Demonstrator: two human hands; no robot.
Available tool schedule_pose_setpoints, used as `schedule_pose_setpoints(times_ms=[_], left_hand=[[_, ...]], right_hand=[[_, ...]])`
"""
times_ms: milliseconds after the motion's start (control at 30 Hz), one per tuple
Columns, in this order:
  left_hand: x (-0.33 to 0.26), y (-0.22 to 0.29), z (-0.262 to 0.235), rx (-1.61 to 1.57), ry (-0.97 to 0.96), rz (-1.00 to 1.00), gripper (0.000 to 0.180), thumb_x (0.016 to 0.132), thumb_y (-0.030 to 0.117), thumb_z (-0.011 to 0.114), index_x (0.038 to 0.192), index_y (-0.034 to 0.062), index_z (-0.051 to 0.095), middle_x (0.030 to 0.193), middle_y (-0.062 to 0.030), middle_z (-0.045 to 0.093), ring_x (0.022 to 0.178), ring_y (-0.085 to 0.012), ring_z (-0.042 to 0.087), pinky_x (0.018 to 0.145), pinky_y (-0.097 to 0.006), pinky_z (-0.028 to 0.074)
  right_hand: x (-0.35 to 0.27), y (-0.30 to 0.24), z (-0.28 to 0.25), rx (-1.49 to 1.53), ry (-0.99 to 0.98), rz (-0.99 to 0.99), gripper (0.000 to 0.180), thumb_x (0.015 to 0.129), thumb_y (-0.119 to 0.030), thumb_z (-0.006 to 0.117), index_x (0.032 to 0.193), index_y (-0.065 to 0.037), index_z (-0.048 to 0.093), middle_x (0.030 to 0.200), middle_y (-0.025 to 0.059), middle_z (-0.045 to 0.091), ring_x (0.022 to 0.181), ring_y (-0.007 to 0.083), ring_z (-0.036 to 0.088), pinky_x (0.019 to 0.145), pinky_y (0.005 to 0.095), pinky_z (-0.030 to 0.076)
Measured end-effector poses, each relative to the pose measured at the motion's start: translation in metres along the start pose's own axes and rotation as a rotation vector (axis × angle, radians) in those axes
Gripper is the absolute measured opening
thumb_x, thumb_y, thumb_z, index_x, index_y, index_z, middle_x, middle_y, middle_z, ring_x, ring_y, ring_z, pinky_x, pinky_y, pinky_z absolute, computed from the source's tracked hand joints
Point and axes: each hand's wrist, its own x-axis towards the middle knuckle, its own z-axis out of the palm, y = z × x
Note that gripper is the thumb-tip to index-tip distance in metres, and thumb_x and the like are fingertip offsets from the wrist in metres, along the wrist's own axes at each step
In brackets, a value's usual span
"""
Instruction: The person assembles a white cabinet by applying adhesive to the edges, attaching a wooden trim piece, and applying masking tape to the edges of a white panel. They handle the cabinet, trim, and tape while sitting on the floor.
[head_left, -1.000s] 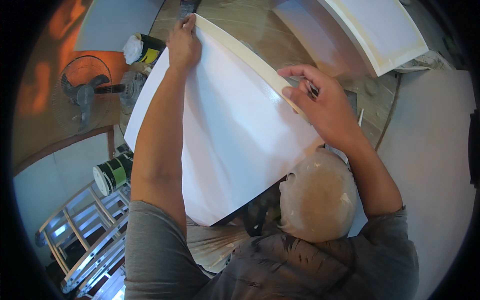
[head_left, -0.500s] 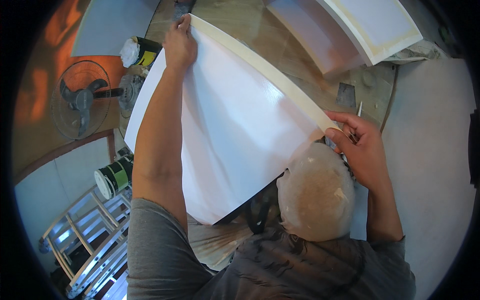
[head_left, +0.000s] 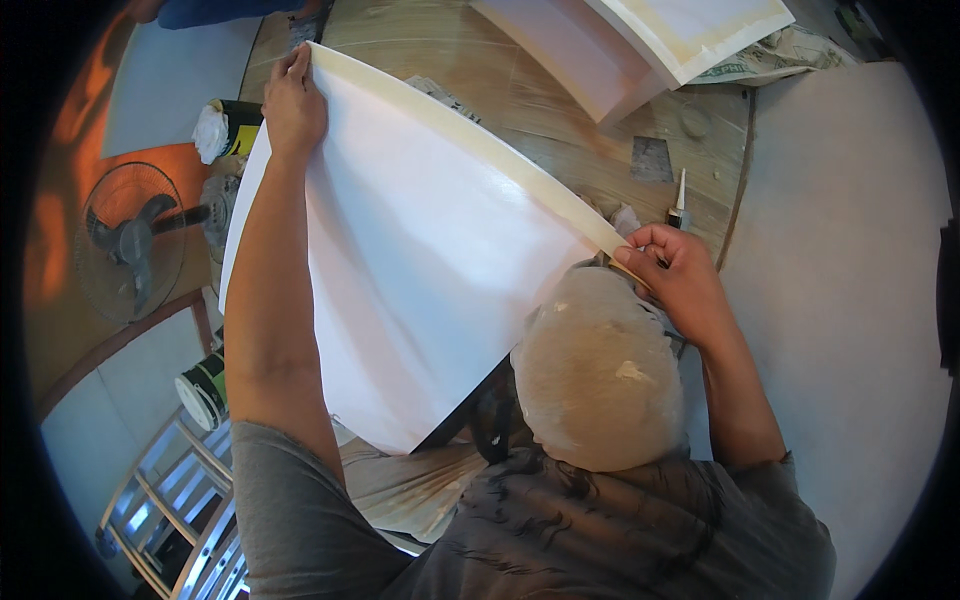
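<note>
A large white panel [head_left: 420,240] stands tilted between my arms, with a cream strip like masking tape [head_left: 470,140] along its far edge. My left hand [head_left: 296,105] is wrapped over the panel's far left corner. At the strip's right end, my right hand [head_left: 672,268] is closed, pinching it between thumb and curled fingers. Just below that end, a rounded, pale, dusty shape [head_left: 598,375], perhaps my raised knee, hides part of the panel's near right side.
A sealant tube with a white nozzle [head_left: 680,195] and a grey square sheet [head_left: 652,159] lie on the wood-look floor [head_left: 560,110]. Another cream-edged white piece [head_left: 690,35] is beyond. Leftward are a fan [head_left: 135,240], tubs [head_left: 205,390] and a ladder [head_left: 165,490]. Blue cloth on a person [head_left: 215,10] shows far left.
The view has shifted, so the surroundings sit farther left. My right fingers, more stretched before, are now curled at the strip's end. The blue cloth has come into view.
</note>
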Motion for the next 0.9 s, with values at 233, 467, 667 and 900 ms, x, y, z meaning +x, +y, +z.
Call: schedule_pose_setpoints(times_ms=[233, 467, 667, 900], left_hand=[[0.002, -0.007, 0.003, -0.014, 0.011, 0.048, 0.043, 0.104, 0.016, 0.046, 0.144, 0.0168, 0.062, 0.144, -0.0109, 0.059, 0.130, -0.0352, 0.057, 0.112, -0.044, 0.044], [0.001, -0.007, 0.002, 0.002, 0.004, 0.038, 0.042, 0.106, 0.018, 0.045, 0.143, 0.0166, 0.063, 0.143, -0.0109, 0.060, 0.130, -0.0349, 0.058, 0.112, -0.043, 0.045], [0.002, -0.005, 0.002, -0.006, 0.003, 0.048, 0.042, 0.106, 0.019, 0.044, 0.144, 0.0168, 0.062, 0.143, -0.0113, 0.059, 0.131, -0.0349, 0.057, 0.112, -0.043, 0.044], [0.003, -0.011, 0.004, 0.007, 0.008, 0.050, 0.042, 0.106, 0.020, 0.044, 0.144, 0.0164, 0.062, 0.144, -0.0114, 0.059, 0.131, -0.0351, 0.057, 0.112, -0.044, 0.044]], right_hand=[[0.014, 0.020, 0.005, 0.071, -0.031, -0.033, 0.021, 0.097, -0.024, 0.072, 0.099, -0.003, 0.073, 0.066, -0.0023, 0.062, 0.057, 0.0051, 0.049, 0.057, 0.0251, 0.038], [0.011, 0.021, 0.007, 0.082, -0.017, -0.022, 0.021, 0.097, -0.024, 0.072, 0.101, -0.003, 0.073, 0.066, -0.0045, 0.060, 0.058, 0.0044, 0.048, 0.057, 0.0242, 0.037], [0.012, 0.021, 0.007, 0.070, -0.007, -0.029, 0.020, 0.098, -0.023, 0.071, 0.100, -0.003, 0.074, 0.066, -0.0050, 0.060, 0.059, 0.0042, 0.048, 0.057, 0.0238, 0.037], [0.013, 0.020, 0.008, 0.072, 0.001, -0.013, 0.019, 0.099, -0.022, 0.071, 0.099, -0.003, 0.073, 0.067, -0.0049, 0.060, 0.059, 0.0042, 0.047, 0.057, 0.0237, 0.037]])
